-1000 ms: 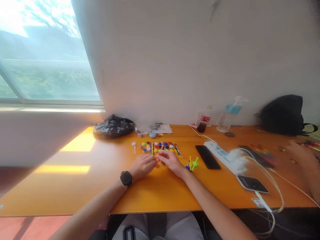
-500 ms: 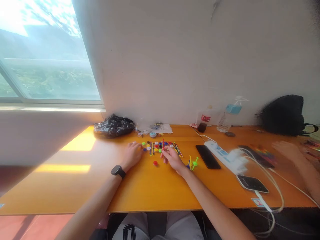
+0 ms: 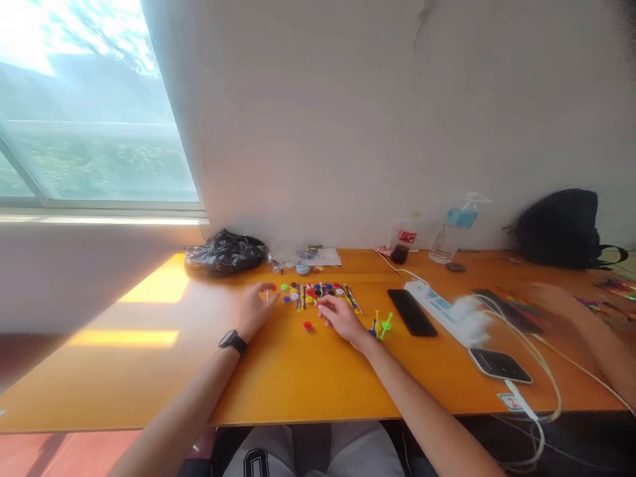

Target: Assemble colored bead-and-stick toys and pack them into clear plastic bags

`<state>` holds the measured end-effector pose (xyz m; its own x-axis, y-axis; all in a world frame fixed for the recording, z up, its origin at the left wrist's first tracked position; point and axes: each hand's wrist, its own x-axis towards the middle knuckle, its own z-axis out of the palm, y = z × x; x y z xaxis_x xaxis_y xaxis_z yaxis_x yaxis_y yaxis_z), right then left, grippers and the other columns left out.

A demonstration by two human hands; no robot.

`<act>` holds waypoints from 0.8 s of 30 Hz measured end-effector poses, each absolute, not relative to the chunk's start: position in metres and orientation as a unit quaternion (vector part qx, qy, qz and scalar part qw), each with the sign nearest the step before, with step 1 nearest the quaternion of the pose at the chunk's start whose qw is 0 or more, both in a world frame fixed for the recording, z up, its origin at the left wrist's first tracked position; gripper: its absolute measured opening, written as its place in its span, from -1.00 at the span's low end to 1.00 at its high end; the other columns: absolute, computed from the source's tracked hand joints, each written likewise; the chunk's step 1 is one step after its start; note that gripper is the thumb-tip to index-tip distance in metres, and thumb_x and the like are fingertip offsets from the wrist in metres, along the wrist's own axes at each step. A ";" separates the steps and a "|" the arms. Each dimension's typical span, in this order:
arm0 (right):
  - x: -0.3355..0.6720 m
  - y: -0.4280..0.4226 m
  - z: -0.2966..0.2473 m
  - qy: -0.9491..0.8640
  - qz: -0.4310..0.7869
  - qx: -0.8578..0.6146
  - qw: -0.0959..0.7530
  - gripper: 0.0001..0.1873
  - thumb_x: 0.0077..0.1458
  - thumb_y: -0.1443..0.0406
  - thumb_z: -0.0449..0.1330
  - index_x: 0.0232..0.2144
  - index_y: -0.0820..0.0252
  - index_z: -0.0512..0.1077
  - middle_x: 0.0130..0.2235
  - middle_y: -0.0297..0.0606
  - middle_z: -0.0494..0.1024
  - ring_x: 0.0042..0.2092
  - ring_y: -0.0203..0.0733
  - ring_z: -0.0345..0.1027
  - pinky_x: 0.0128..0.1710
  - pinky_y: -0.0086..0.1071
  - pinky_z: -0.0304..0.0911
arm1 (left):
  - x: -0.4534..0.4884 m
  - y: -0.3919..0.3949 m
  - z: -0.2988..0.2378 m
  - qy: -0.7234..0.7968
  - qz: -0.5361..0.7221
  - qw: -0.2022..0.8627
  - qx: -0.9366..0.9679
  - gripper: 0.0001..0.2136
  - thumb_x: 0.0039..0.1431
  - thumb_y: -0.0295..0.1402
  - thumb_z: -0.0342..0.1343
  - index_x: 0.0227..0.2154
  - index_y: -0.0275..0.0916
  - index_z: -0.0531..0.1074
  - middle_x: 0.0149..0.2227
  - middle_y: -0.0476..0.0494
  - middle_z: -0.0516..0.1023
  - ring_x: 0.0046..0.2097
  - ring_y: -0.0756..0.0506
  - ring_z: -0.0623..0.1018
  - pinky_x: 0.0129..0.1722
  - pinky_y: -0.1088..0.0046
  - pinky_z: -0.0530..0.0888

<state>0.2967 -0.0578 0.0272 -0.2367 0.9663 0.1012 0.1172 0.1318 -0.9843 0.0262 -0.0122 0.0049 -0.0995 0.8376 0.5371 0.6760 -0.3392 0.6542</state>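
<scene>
My left hand (image 3: 256, 306), with a black watch (image 3: 232, 342) on the wrist, reaches to the left end of a cluster of small coloured discs and sticks (image 3: 318, 293) on the orange table (image 3: 149, 371). Its fingertips pinch a small white peg (image 3: 267, 292). My right hand (image 3: 338, 317) rests at the front of the cluster, fingers curled; what they hold, if anything, is hidden. One red disc (image 3: 308, 325) lies alone between the two hands. Green, yellow and blue pegs (image 3: 381, 324) stand just right of my right hand.
A black plastic bag (image 3: 224, 252) lies at the back left. A black phone (image 3: 412, 311), a white power strip (image 3: 437, 305), a second phone (image 3: 499, 364) with cables, two bottles (image 3: 450, 232) and a black bag (image 3: 564, 228) lie to the right. Another person's hand (image 3: 556, 301) works at far right.
My hands have parted from in front of the cluster. The left hand went left and back to the white peg. The red disc now lies alone on the table.
</scene>
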 end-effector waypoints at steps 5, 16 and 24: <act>0.296 -0.061 0.031 -0.619 0.489 -0.437 0.432 -0.67 0.13 0.04 0.24 -0.25 0.18 0.44 -0.39 -0.34 0.49 -0.44 -0.31 0.27 -0.41 -0.40 0.18 | 0.016 -0.010 0.007 0.661 0.457 0.078 0.589 -0.78 0.21 -0.07 0.19 -0.26 -0.07 0.58 -0.19 -0.06 0.69 -0.15 -0.20 0.60 -0.20 0.31 0.43; 0.296 -0.061 0.028 -0.631 0.487 -0.424 0.430 -0.67 0.11 0.04 0.27 -0.29 0.18 0.45 -0.40 -0.35 0.49 -0.43 -0.29 0.29 -0.39 -0.39 0.20 | 0.004 -0.008 0.001 0.708 0.359 0.036 0.607 -0.67 0.24 0.01 0.09 -0.32 -0.11 0.59 -0.25 -0.16 0.68 -0.21 -0.23 0.59 -0.31 0.33 0.39; 0.297 -0.060 0.025 -0.631 0.482 -0.429 0.432 -0.67 0.10 0.02 0.29 -0.29 0.15 0.46 -0.41 -0.33 0.50 -0.38 -0.23 0.35 -0.40 -0.39 0.22 | 0.016 -0.010 0.005 0.610 0.469 0.023 0.639 -0.76 0.31 -0.14 0.08 -0.20 -0.14 0.56 -0.17 -0.15 0.68 -0.21 -0.18 0.57 -0.20 0.31 0.47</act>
